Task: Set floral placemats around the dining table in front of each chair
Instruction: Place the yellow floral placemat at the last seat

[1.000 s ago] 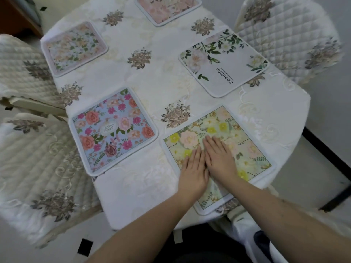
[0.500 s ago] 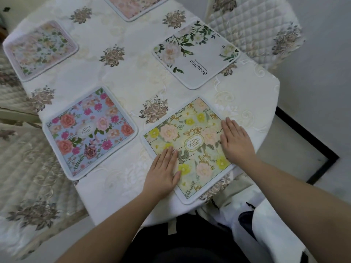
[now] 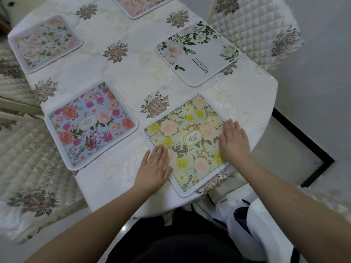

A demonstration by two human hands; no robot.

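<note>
A green placemat with yellow and pink flowers (image 3: pixel 187 141) lies flat at the near end of the table (image 3: pixel 133 76). My left hand (image 3: pixel 153 168) rests flat on its left edge, fingers spread. My right hand (image 3: pixel 234 142) presses flat on its right edge. A blue placemat with red and pink roses (image 3: pixel 91 124) lies to the left. A white placemat with green leaves (image 3: pixel 197 54) lies on the right side. A pale floral placemat (image 3: pixel 44 42) sits far left, and a pink one (image 3: pixel 140 4) at the far end is cut off by the frame.
The table wears a cream tablecloth with brown embroidered roses. Quilted chairs stand at the right (image 3: pixel 254 33) and at the left (image 3: pixel 28 149). A chair seat with white fabric (image 3: pixel 245 215) is just below the near edge. Grey floor lies to the right.
My hands started together on the middle of the green placemat and slid apart to its left and right edges. The view shifted slightly.
</note>
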